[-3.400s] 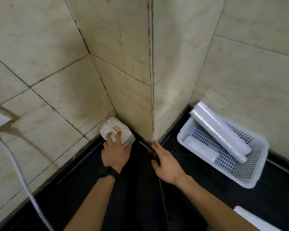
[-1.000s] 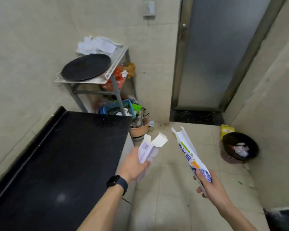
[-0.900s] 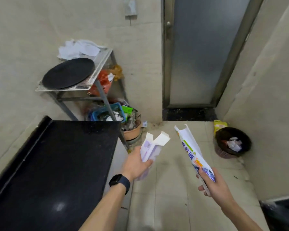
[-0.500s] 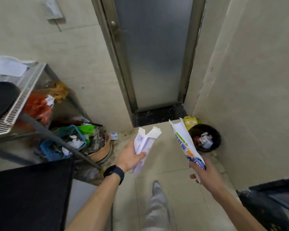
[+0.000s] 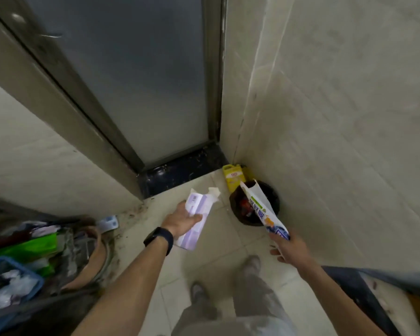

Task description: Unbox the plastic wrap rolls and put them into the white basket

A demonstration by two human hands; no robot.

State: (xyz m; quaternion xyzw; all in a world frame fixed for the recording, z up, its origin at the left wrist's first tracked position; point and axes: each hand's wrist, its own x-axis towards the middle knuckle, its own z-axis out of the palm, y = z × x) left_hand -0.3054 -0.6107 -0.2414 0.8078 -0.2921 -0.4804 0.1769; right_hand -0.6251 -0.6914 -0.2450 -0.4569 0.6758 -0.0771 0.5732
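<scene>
Binning packaging: my left grip (image 5: 183, 218) clutches the opened purple carton (image 5: 199, 213), my right grip (image 5: 290, 247) pinches the blue-white carton (image 5: 264, 210) over the trash bin (image 5: 272, 193). Next, I release both inside.

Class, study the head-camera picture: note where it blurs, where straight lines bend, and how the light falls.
Head view: the door frame leans and bows, wide-angle distortion; the blue basket and shoes are smeared by blur; the purple box and printed box are fairly sharp; light is dim and even, without strong glare or hard shadows.
</scene>
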